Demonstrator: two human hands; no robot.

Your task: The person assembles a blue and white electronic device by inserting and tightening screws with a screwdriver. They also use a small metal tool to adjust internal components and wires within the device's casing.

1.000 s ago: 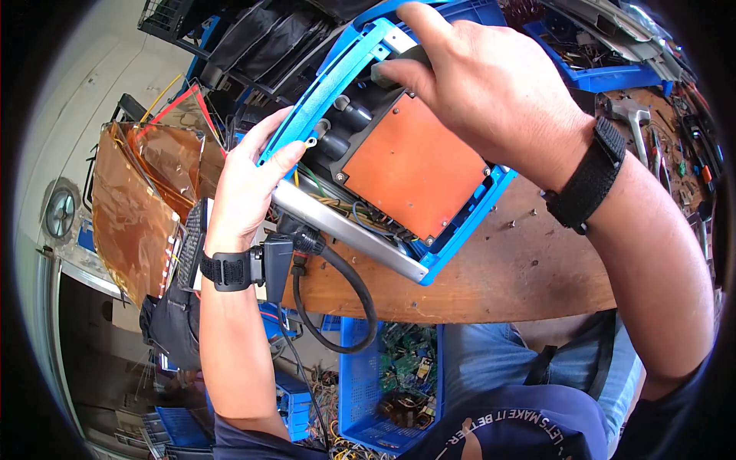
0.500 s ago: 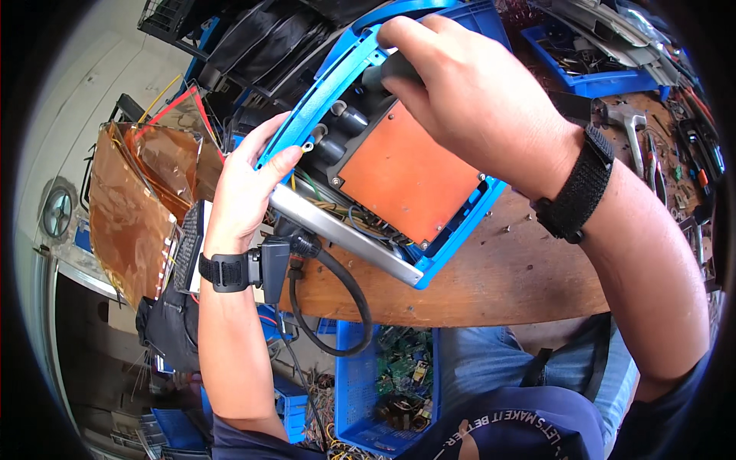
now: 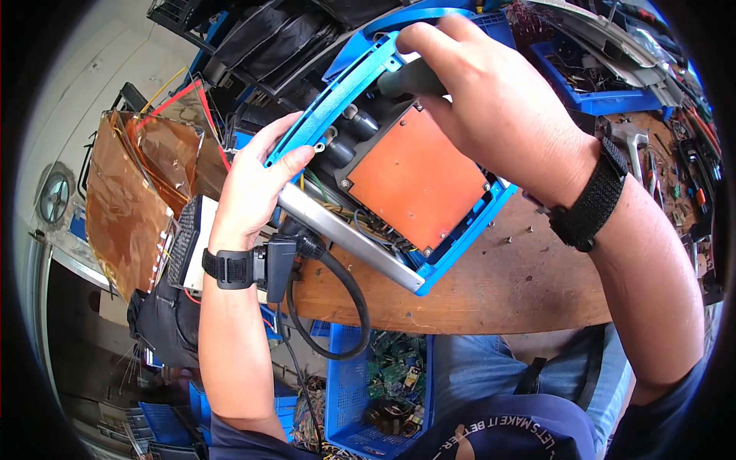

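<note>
The left hand pinches the near-left edge of the blue-framed unit, thumb inside the rim, the remaining fingers mostly hidden behind it. The unit lies tilted, extending up and right from this grip. The right hand is curled about a dark rounded piece at the unit's upper end; its index finger is at the frame's top corner, and full closure of the fingers cannot be confirmed. Between the two grips sit black cylinders and an orange plate. Below the left grip run a silver bar and, lower, a looped black cable. Loose screws lie on the wooden bench below the right hand.
</note>
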